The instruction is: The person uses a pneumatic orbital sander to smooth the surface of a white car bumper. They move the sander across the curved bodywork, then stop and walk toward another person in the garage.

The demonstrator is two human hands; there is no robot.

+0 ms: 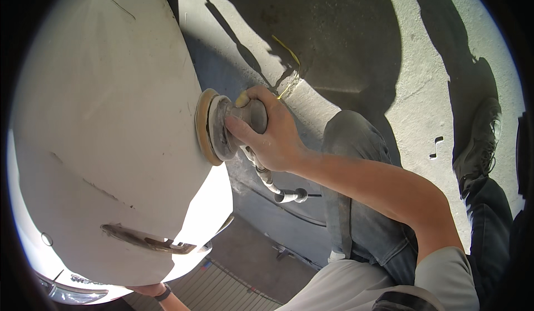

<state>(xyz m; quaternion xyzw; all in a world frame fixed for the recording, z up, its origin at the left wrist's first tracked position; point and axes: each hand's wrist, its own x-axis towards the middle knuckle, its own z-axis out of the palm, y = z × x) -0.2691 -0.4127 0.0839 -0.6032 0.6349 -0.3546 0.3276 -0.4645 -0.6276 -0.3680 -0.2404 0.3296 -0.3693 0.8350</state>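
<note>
My right hand (272, 130) is wrapped round the grey, dusty body of an orbital sander (225, 127). The sander's round tan pad stands on edge at the right-hand side of a large white car body panel (111, 116); whether it touches the surface is hard to tell. An air hose fitting (286, 195) hangs below the tool. At the bottom, my left hand (147, 290), with a dark band at the wrist, is at the panel's lower edge, its fingers hidden behind it. The panel carries dark scratches (105, 191) and a slotted, chipped opening (150, 240).
A car headlight (78, 295) shows at the lower left. Sunlit concrete (414, 88) with strong shadows lies to the right, with a thin yellow strip (292, 55) on it. A bent knee (356, 144) and a sneaker (484, 138) are near my right arm. A ribbed grate (222, 289) lies below.
</note>
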